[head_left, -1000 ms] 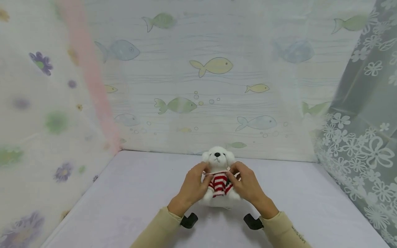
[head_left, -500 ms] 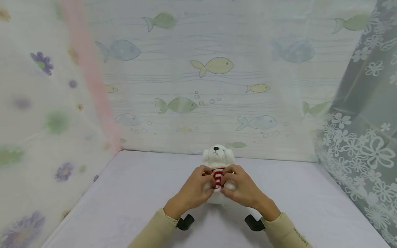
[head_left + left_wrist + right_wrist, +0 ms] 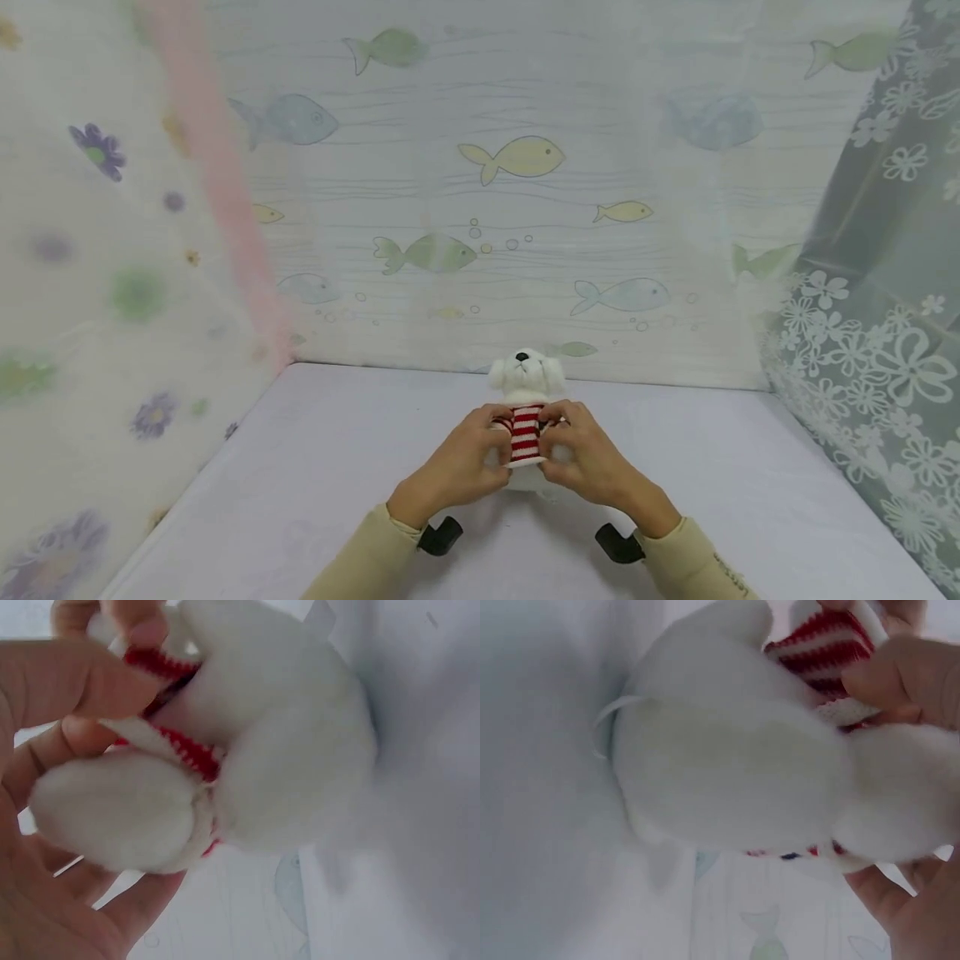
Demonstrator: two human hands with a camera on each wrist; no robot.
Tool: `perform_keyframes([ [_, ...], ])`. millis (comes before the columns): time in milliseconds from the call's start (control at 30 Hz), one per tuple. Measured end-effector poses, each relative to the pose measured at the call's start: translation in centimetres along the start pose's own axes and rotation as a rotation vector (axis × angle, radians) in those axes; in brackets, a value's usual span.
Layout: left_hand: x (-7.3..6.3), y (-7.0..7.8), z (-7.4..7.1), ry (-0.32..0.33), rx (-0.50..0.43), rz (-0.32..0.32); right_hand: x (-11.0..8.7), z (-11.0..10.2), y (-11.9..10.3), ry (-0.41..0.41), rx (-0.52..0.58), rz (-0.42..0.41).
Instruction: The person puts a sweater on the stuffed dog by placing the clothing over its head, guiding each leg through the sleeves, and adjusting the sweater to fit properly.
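Note:
A white plush dog (image 3: 527, 379) with a black nose sits facing the head camera, wearing a red-and-white striped knit sweater (image 3: 525, 435). On the dog's left side in the head view, my left hand (image 3: 463, 462) pinches the sweater's lower edge between thumb and fingers. My right hand (image 3: 596, 458) does the same on the other side, so the striped front stretches between both thumbs. In the left wrist view, a rounded white paw (image 3: 116, 810) lies within the curve of my hand, below the thumb. The right wrist view has my thumb (image 3: 900, 679) pressed on the striped knit.
The toy rests on a white-covered table (image 3: 360, 433). Behind stands a fish-print curtain (image 3: 517, 208); a flowered sheet (image 3: 112, 275) bounds the left and a lacy flowered one (image 3: 885, 333) the right. Black mounts (image 3: 441, 536) stick out by both wrists.
Both hands have moved down from the sweater's neck to its lower edge. The dog's head tips slightly back. Since half a second ago, more of the striped front shows between the hands.

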State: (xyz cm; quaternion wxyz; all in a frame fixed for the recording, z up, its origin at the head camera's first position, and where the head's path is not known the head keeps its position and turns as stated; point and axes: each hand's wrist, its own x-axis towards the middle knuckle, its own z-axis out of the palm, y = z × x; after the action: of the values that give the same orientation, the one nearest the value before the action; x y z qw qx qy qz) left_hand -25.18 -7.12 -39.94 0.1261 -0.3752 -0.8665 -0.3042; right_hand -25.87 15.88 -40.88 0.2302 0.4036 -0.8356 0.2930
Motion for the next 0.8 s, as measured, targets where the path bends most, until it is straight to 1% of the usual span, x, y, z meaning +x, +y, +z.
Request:
perform_keyframes([
  [133,-0.1,-0.2,-0.4,-0.066,-0.006,-0.026,-0.1,-0.6,-0.1,-0.087,0.022,0.051],
  [233,-0.1,-0.1,-0.4,-0.076,-0.011,-0.036,-0.2,-0.8,-0.2,-0.110,0.053,0.092],
  [300,-0.1,-0.1,-0.3,-0.051,-0.012,-0.053,-0.2,-0.8,-0.3,-0.098,0.096,0.122],
  [367,-0.1,0.0,-0.2,-0.007,-0.011,-0.073,-0.2,-0.8,-0.4,-0.065,0.145,0.147],
  [500,0.0,0.4,-0.1,0.096,0.010,-0.108,-0.1,-0.4,-0.5,0.006,0.219,0.170],
  [600,0.0,0.5,0.0,0.148,0.027,-0.128,0.0,-0.1,-0.6,0.020,0.266,0.181],
  [700,0.0,0.5,0.1,0.185,0.031,-0.163,0.0,0.2,-0.7,0.028,0.372,0.188],
  [800,0.1,0.5,0.1,0.204,-0.003,-0.216,0.0,0.4,-0.8,0.056,0.508,0.216],
])
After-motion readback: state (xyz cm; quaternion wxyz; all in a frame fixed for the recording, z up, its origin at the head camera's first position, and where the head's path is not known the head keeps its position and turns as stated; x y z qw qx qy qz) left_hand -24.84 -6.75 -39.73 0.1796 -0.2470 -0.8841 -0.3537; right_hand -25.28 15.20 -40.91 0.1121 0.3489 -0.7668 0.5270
